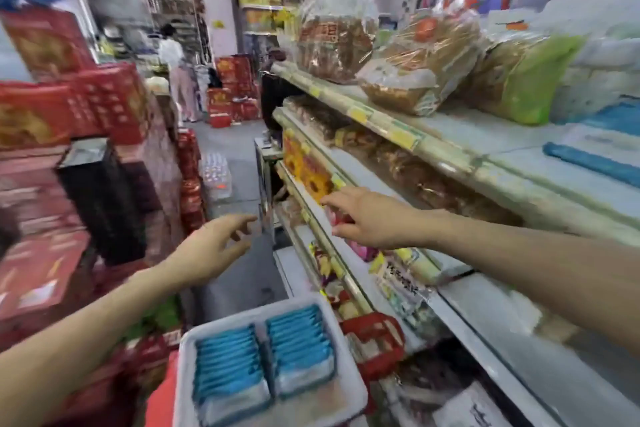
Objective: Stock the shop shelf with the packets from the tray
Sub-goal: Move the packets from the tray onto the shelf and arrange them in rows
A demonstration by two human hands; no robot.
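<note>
Right hand [363,218] at the front edge of the pale metal shop shelf [367,180], fingers bent over a red-pink packet [341,218]; gripping or merely touching, cannot tell through the blur. Left hand [214,246] in mid-air off the shelf's edge, fingers loosely spread, holding nothing. Flat blue packets [227,364] in two rows inside the white plastic tray [185,357], below. Best to square that packet behind the lip, then fetch blue ones. Shelf depths shadowed; labels unreadable.

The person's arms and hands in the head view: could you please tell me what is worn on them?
No sleeve shows on the left forearm or the right forearm; both are bare to the frame's edge. The left hand and the right hand wear no gloves, and no watch, bracelet or ring shows, though the picture is blurred.
</note>
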